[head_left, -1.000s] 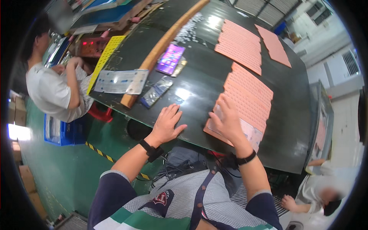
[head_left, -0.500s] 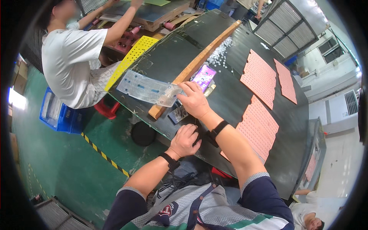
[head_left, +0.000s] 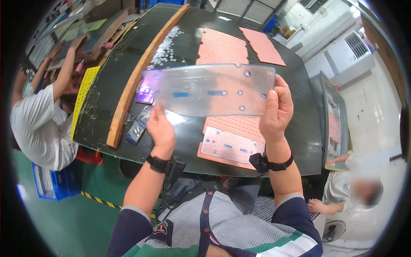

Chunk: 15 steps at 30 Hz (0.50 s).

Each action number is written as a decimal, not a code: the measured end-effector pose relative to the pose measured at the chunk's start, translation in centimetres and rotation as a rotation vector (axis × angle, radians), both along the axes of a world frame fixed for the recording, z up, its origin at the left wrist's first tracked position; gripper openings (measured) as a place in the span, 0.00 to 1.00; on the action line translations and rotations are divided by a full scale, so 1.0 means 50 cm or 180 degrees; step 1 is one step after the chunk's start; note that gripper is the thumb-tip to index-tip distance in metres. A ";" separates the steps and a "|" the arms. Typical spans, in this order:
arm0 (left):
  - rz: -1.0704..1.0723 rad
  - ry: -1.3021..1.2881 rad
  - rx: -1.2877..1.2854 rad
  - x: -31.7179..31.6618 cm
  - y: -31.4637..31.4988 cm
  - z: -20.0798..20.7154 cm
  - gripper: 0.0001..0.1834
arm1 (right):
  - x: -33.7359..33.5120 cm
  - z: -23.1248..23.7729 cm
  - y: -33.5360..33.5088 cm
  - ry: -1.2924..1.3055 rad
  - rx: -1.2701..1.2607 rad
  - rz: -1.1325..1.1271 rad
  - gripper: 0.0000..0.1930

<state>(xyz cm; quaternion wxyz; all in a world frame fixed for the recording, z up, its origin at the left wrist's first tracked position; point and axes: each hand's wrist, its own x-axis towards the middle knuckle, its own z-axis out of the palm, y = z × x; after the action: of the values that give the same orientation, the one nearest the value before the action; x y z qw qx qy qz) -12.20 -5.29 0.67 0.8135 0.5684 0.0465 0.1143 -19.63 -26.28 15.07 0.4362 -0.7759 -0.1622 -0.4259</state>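
Both of my hands hold up a clear plastic panel (head_left: 205,98) with round holes and blue slots, level above the table. My left hand (head_left: 160,128) pinches its lower left edge, thumb in front. At the right end, my right hand (head_left: 277,105) grips it with thumb in front and fingers behind. Below it, a similar panel (head_left: 233,145) lies on a pink studded mat (head_left: 203,152). A phone (head_left: 145,92) with a lit purple screen lies behind the held panel's left end, partly covered. Near my left hand is a small dark flat packet (head_left: 138,128).
A long wooden bar (head_left: 128,96) runs across the dark table (head_left: 291,141). Small white pieces (head_left: 168,49) are scattered beside it. More pink mats (head_left: 222,45) lie farther back. A yellow perforated sheet (head_left: 85,92) stands by a co-worker (head_left: 40,124) at left; another person (head_left: 338,188) is at right.
The clear panel has moved right from over the wooden bar, and my left hand now grips it too. My right hand has shifted to its right end. The view has turned right.
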 end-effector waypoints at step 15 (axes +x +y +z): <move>-0.0576 -0.0578 0.3554 -0.074 -0.219 -0.148 0.15 | -0.196 -0.412 -0.290 0.1547 0.1182 -0.2429 0.07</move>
<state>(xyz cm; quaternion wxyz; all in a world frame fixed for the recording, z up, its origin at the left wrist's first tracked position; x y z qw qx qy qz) -15.88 -16.21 -6.71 0.3971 0.9015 -0.1399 0.0998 -29.45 -40.78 -5.54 0.4052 -0.7661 0.3190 -0.3837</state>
